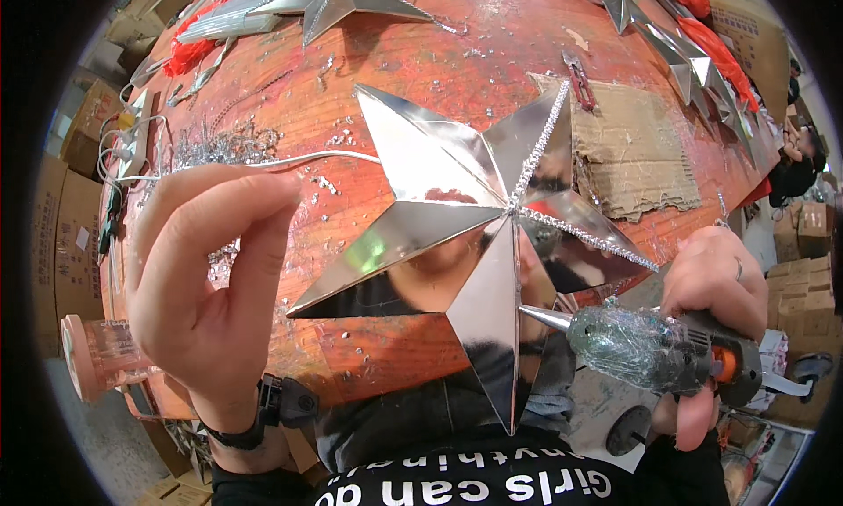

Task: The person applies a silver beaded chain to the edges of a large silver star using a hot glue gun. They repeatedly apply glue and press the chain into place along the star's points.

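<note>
Fingertips pinched together, the left hand hovers beside a shiny silver five-pointed star, which I see at the near edge of the reddish wooden table; the right hand grips a dark, plastic-wrapped glue gun, its metal nozzle toward the lower point

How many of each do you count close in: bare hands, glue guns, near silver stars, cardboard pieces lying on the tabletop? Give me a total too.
Bare hands: 2 (left hand, right hand)
Glue gun: 1
Near silver star: 1
Cardboard piece: 1
Total: 5
</note>
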Demonstrator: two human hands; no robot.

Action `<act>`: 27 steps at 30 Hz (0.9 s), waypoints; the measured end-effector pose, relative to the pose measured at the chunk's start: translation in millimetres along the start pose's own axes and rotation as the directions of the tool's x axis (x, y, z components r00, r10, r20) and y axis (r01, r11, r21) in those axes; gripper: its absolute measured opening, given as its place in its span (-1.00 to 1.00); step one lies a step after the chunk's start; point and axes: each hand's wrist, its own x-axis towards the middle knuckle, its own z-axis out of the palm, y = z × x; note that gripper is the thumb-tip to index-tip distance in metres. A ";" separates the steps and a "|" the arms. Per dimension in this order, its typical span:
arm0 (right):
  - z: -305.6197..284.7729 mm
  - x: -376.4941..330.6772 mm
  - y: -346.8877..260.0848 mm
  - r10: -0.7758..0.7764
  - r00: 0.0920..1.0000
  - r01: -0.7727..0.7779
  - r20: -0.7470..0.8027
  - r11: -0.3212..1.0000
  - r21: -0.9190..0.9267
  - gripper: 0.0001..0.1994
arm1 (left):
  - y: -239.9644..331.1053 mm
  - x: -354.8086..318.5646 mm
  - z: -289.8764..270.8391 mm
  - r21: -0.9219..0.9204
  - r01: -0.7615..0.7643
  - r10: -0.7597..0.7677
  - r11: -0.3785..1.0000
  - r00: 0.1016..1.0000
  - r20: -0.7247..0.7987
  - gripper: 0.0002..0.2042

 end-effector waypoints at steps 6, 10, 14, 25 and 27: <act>7.5 -9.5 -11.8 0.019 0.997 -0.028 -0.071 0.993 -0.119 -0.16 | -0.3 -0.5 -2.6 0.027 0.005 -0.004 1.000 1.000 -0.030 -0.83; -14.1 -6.9 -33.8 0.130 0.984 -0.080 0.119 0.932 -0.353 -0.46 | 0.8 0.0 1.7 -0.020 0.011 -0.011 1.000 1.000 -0.004 -0.81; -10.6 -10.5 -34.4 0.114 0.987 -0.060 0.112 0.912 -0.405 -0.67 | -1.4 -2.7 -0.2 -0.023 0.000 0.000 1.000 1.000 -0.019 -0.79; -5.8 -13.7 -33.0 0.092 0.986 -0.050 0.137 0.958 -0.281 -0.74 | -4.5 -2.5 -3.5 -0.004 -0.099 0.099 0.995 0.994 0.040 -0.81; -12.6 -13.3 -32.5 0.085 0.971 -0.020 0.222 0.960 -0.280 -0.75 | -6.7 -1.8 -7.2 -0.009 -0.126 0.126 0.992 0.989 0.075 -0.81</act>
